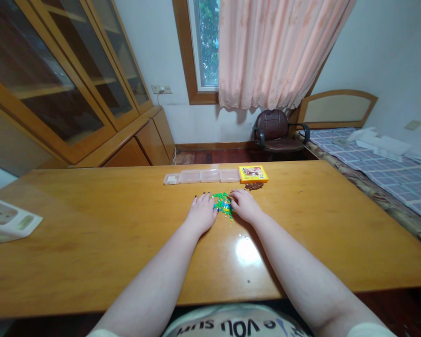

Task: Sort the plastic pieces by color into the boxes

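Observation:
A loose pile of small green, blue and yellow pieces [223, 203] lies on the wooden table [101, 243], between my two hands. My left hand [202, 210] rests flat at the left edge of the pile with its fingers stretched forward. On the other side, my right hand [244, 204] lies over the pile's right edge, its fingers bent slightly and apart. Just beyond that hand is a small heap of brown pieces [254, 186]. The pieces are too small for me to tell their exact kind.
Behind the pile stands a row of clear plastic compartments [210, 176], with a yellow box [253, 174] at its right end. A white power strip [10, 219] is at the table's left edge. Past the table are a brown chair [275, 131] and a bed [372, 159].

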Demonstrator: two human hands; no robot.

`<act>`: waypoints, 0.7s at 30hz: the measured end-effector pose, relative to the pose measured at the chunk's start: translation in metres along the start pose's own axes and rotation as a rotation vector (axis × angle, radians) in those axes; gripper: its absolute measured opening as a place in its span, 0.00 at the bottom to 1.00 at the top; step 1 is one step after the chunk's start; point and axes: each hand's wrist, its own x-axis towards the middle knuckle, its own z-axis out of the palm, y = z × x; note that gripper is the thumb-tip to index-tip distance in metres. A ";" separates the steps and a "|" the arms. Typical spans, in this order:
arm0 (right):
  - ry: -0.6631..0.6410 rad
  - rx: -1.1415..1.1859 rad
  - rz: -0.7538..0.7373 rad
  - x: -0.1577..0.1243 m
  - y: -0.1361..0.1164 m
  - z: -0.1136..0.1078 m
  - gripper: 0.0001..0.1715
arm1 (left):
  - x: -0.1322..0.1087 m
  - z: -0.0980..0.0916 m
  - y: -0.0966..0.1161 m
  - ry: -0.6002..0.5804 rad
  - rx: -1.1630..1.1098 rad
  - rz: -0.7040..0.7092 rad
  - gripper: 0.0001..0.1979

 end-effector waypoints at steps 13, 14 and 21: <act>0.008 -0.001 -0.028 0.000 -0.001 -0.001 0.14 | 0.002 0.004 -0.003 -0.028 0.026 -0.040 0.23; 0.013 0.004 -0.027 0.000 -0.001 -0.001 0.14 | 0.002 0.004 -0.002 -0.021 0.024 -0.031 0.22; 0.012 0.026 -0.028 0.000 0.000 0.000 0.15 | 0.002 0.000 -0.001 0.032 0.004 0.027 0.20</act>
